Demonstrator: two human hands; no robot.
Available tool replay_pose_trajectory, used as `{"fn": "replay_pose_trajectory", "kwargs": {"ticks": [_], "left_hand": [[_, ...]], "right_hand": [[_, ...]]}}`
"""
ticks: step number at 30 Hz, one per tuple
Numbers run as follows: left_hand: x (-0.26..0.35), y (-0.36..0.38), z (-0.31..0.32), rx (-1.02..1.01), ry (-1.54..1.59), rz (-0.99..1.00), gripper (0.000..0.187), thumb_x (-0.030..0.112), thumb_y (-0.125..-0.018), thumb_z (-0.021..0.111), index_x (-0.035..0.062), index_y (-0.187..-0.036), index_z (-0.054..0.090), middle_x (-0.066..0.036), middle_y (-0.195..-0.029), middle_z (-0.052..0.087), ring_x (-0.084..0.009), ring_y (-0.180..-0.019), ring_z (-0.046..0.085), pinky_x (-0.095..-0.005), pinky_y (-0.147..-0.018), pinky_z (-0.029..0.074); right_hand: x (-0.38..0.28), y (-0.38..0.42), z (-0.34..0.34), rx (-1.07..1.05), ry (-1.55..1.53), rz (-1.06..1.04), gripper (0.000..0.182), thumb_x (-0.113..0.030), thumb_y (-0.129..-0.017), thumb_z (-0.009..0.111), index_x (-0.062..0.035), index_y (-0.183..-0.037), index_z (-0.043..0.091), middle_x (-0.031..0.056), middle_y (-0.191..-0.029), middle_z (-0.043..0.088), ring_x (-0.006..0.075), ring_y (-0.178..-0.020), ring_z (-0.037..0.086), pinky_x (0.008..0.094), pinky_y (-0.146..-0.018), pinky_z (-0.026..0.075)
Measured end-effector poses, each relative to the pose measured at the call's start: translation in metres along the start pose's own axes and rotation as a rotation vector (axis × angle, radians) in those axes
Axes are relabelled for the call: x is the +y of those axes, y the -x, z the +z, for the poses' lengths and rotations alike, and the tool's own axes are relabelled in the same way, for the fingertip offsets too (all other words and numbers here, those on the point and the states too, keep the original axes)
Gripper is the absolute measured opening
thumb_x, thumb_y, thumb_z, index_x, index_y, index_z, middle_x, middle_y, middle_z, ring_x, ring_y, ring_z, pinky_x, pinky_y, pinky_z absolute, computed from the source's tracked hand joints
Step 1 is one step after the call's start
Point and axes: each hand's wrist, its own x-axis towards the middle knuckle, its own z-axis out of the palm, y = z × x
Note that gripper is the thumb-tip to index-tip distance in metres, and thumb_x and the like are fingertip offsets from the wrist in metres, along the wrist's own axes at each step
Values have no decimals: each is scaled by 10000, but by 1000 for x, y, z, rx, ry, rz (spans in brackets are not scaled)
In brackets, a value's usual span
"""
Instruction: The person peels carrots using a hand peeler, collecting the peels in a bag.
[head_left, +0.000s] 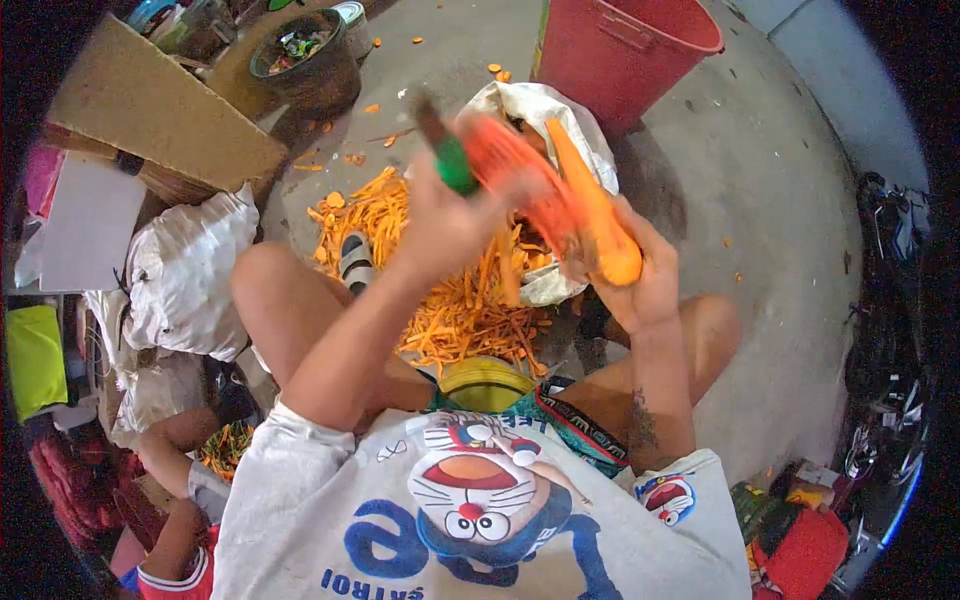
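My left hand [450, 225] is closed round what looks like a peeler [510, 165], a long red tool with a green band and a dark end, smeared by motion. Its red part runs down alongside a peeled, bright orange carrot [585, 195]. The thick end of that carrot sits in my right hand [650, 265], fingers wrapped about it, its thin tip pointing up and away from me. Below both hands spreads a heap of orange carrot peelings [475, 310] on the floor. Behind the carrot, an open white sack [595, 140] lies partly hidden.
A red bucket [625, 65] stands beyond the sack. At the far left are a dark bucket [310, 75] with scraps and a cardboard box [165, 110]. A stuffed white sack [190, 275] leans near my left knee. Another person's arm [165, 450] shows at lower left.
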Motion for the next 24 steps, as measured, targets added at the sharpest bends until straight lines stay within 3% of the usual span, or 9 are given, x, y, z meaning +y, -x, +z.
{"fn": "replay_pose_trajectory", "kwargs": {"ticks": [2,6,8,10,11,14,19,22,24], "left_hand": [[12,13,18,-150,-45,165,268,49,-817,806,39,-1014,624,-17,-866,672,-103,-761,651,-243,-661,515],[-30,-34,-41,198,-53,-2,212,59,-834,809,19,-955,639,-25,-817,703,-104,-719,665,-279,-669,552],[-31,-46,-53,325,-166,14,206,62,-836,808,18,-943,638,-25,-801,705,-102,-715,668,-278,-667,556],[-27,-42,-51,422,-96,-111,192,61,-841,799,31,-936,635,-35,-825,711,-96,-710,664,-266,-659,549],[-17,-31,-32,312,-43,8,261,99,-844,806,64,-1003,603,-3,-816,666,-72,-640,604,-209,-568,475],[13,16,15,-180,-8,69,374,32,-803,826,55,-1095,592,-42,-978,665,-101,-859,645,-247,-738,508],[-18,-35,-37,243,-143,-12,274,143,-834,829,57,-1000,629,27,-731,646,-45,-574,555,-206,-495,417],[-37,-52,-64,461,-123,-49,225,127,-859,804,29,-950,622,-19,-752,697,-90,-568,603,-245,-542,497],[-15,-35,-27,332,14,19,259,151,-848,819,44,-972,618,-11,-759,676,-66,-572,574,-232,-534,475]], "right_hand": [[3,-1,33,284,227,-107,517,-257,-1007,495,40,-1429,463,144,-1224,650,208,-1024,668,344,-900,537],[4,9,15,42,193,-10,518,-276,-999,506,31,-1416,477,146,-1223,647,208,-1014,665,334,-890,535],[4,12,18,67,168,68,537,-301,-1028,450,0,-1471,429,149,-1030,632,203,-825,597,328,-703,500],[0,8,5,75,129,32,527,-276,-1016,472,19,-1452,450,147,-1144,636,205,-938,628,325,-817,511],[-1,6,-1,94,85,2,517,-250,-1004,494,38,-1432,471,144,-1259,640,206,-1051,659,322,-932,522],[-1,2,14,284,192,-77,503,-244,-1003,494,37,-1420,485,149,-1276,635,217,-1056,662,336,-925,532],[2,12,24,131,237,-9,486,-319,-1034,447,30,-1367,508,145,-977,623,200,-780,584,322,-684,484],[4,9,30,101,246,27,488,-334,-1033,443,28,-1352,516,136,-951,614,194,-737,571,314,-647,467],[4,3,25,290,208,14,527,-360,-1035,430,37,-1375,493,139,-947,619,192,-712,567,304,-616,461]]}}
